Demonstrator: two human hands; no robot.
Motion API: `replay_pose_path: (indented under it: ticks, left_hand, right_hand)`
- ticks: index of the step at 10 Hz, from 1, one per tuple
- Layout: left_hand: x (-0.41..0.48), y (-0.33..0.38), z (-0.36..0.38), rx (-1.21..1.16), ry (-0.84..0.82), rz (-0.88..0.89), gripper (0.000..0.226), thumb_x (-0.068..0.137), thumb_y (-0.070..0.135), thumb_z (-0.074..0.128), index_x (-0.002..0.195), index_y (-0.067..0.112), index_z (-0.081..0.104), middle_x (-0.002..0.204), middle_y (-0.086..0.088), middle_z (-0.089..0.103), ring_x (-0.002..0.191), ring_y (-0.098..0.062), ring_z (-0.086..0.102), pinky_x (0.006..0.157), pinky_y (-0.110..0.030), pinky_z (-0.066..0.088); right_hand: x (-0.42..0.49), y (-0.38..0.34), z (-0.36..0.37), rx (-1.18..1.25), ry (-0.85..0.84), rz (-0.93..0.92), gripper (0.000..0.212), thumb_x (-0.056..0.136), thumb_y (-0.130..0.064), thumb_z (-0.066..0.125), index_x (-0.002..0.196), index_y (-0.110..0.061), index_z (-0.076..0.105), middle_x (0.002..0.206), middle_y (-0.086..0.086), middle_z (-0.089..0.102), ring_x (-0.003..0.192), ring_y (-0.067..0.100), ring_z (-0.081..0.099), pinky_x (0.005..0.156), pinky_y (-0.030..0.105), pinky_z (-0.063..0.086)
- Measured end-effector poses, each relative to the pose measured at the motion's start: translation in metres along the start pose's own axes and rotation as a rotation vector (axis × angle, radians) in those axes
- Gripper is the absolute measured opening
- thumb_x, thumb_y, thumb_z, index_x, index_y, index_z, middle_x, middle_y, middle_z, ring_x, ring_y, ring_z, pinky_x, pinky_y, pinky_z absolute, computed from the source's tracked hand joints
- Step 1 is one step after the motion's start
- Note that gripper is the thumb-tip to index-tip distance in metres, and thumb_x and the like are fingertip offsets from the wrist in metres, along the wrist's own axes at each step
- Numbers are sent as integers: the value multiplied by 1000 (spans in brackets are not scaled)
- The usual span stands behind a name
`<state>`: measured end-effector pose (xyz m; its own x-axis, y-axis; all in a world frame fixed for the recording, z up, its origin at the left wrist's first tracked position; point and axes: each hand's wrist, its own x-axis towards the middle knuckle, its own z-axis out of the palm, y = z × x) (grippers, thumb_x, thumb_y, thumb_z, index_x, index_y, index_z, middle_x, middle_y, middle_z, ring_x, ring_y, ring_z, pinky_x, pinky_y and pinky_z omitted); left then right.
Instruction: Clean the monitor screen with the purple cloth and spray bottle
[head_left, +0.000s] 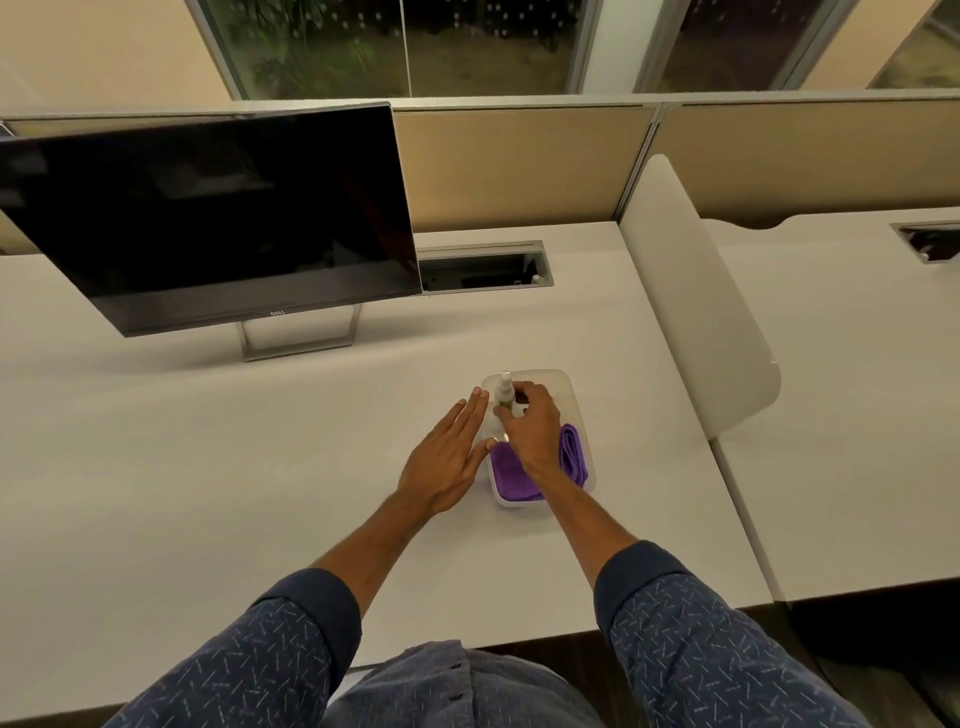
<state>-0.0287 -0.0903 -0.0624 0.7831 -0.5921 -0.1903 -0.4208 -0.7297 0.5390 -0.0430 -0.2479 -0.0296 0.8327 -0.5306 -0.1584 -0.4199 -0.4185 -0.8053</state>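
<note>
Sleeves: dark blue, patterned, both forearms extended over desk (208, 441).
Right hand (532, 431): closed around spray bottle (505, 393), inside clear tray (569, 387).
Left hand (447, 457): open, flat against tray side.
Bottle handling: likely light, slick; grip mid-body.
Purple cloth (511, 475): soft, folded in tray.
Monitor (218, 213): fragile, well apart.

Left hand (448, 457) flat, fingers extended; right hand (530, 426) curled closed, both arms outstretched.

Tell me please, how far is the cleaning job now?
Nothing looks cleaned yet. In hand: the right hand grips the spray bottle in the clear tray; the left hand rests open against the tray's side. Left: take out the purple cloth, spray and wipe the monitor.
</note>
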Motion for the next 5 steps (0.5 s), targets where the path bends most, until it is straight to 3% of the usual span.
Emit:
replay_pose_path:
  ticks: [2,3,4,5]
  left_hand:
    - [-3,3,-5,34,-38,7,70,116,50,23,172,23,-9,181,7,-10,168,-10,-5,139,-34,8]
    - [-9,6,-9,9,-27,-29,70,116,50,22,172,22,-10,181,7,-12,168,-9,-6,138,-31,8]
    - [-20,2,-13,7,25,-33,68,117,49,21,172,22,-8,181,7,-10,168,-9,-5,138,-31,9]
    - [-34,-5,-17,45,62,-40,67,117,48,21,172,22,-7,181,6,-9,168,-10,-5,138,-32,9]
  right_hand:
    - [-7,3,-10,-14,10,-27,42,98,-6,74,139,-3,63,140,14,66,128,29,64,111,42,54]
    - [-19,4,-18,-3,135,-70,29,99,3,63,125,-7,68,126,9,71,118,25,68,102,40,60]
    - [-27,2,-23,-19,327,-204,7,101,-8,62,104,-12,67,101,1,71,92,18,69,79,36,64]
    - [-34,-11,-17,-48,338,-342,13,104,-21,55,98,-15,64,92,-3,69,80,14,65,67,22,53]
